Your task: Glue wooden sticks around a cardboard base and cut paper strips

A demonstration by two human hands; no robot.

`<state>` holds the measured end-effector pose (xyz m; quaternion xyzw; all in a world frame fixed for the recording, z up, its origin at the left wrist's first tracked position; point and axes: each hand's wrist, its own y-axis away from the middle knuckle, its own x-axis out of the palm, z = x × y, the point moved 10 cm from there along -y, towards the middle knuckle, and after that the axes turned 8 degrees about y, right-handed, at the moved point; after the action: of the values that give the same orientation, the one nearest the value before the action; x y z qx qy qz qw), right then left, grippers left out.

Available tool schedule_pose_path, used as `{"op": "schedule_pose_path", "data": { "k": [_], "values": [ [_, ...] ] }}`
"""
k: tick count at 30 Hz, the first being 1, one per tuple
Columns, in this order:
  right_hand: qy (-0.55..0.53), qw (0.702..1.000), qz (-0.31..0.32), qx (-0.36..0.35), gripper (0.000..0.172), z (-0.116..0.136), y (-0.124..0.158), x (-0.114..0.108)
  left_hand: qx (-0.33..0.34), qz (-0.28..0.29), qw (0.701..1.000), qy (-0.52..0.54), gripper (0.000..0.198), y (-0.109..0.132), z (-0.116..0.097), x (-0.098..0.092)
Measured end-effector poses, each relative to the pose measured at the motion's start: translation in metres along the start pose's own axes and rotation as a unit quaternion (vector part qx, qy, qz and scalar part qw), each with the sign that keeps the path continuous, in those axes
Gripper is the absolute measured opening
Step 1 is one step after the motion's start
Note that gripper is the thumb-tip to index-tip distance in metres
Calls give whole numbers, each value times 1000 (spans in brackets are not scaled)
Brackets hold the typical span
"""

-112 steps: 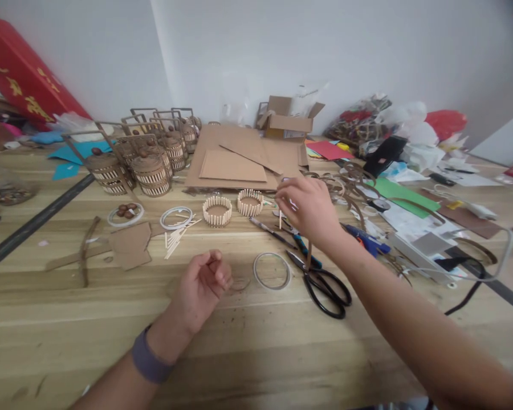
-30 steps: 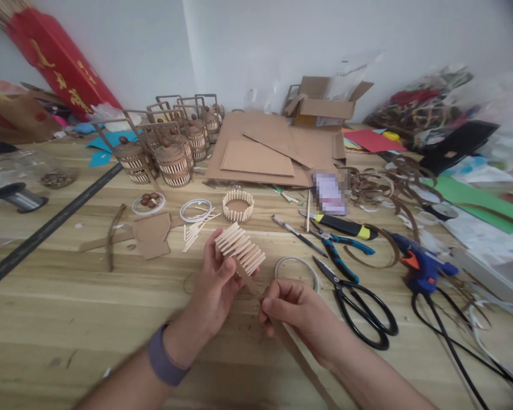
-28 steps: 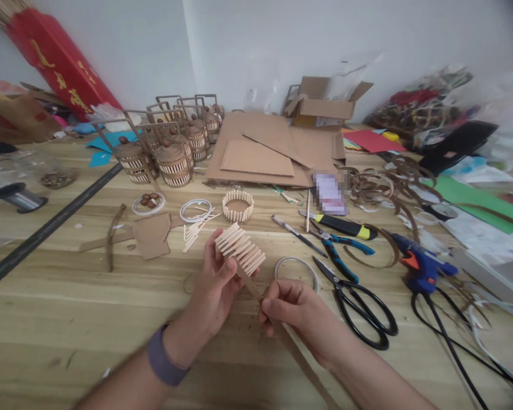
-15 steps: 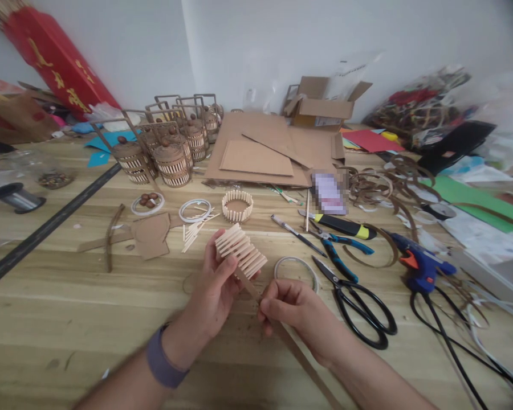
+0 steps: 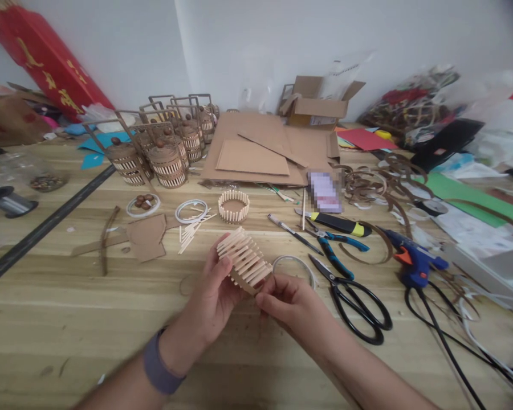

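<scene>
My left hand (image 5: 214, 296) grips a small ring of pale wooden sticks (image 5: 244, 259) and holds it tilted above the wooden table (image 5: 68, 319). My right hand (image 5: 293, 304) pinches the ring's lower right edge, fingers closed; whether a brown cardboard strip still sits between them is hidden. A second stick ring (image 5: 233, 206) stands on the table just beyond. Loose sticks (image 5: 188, 233) lie to its left.
Black scissors (image 5: 353, 299), blue pliers (image 5: 340, 250), a yellow-tipped knife (image 5: 336, 223), a tape ring (image 5: 294, 266) and a blue glue gun (image 5: 414, 261) lie to the right. Finished stick baskets (image 5: 166, 162) and cardboard sheets (image 5: 256, 151) sit behind.
Earlier my right hand reached toward the rings on the table. Since then both hands took up a ring and a cardboard strip; now my right hand has moved up against the ring.
</scene>
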<state>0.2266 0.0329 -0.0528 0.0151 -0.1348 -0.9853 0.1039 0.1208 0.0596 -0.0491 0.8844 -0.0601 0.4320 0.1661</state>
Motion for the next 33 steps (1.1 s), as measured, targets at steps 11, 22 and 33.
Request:
{"op": "schedule_pose_path", "data": {
  "k": [11, 22, 33],
  "values": [
    [49, 999, -17, -8, 34, 5, 0, -6, -1, 18, 1000, 23, 52, -2, 3, 2],
    [72, 997, -33, -24, 31, 9, 0, -8, -18, 20, 999, 28, 50, 1, 9, 3],
    [101, 992, -63, -30, 24, 7, 4, -13, 22, 91, 995, -43, 83, 3, 3, 14]
  ]
}}
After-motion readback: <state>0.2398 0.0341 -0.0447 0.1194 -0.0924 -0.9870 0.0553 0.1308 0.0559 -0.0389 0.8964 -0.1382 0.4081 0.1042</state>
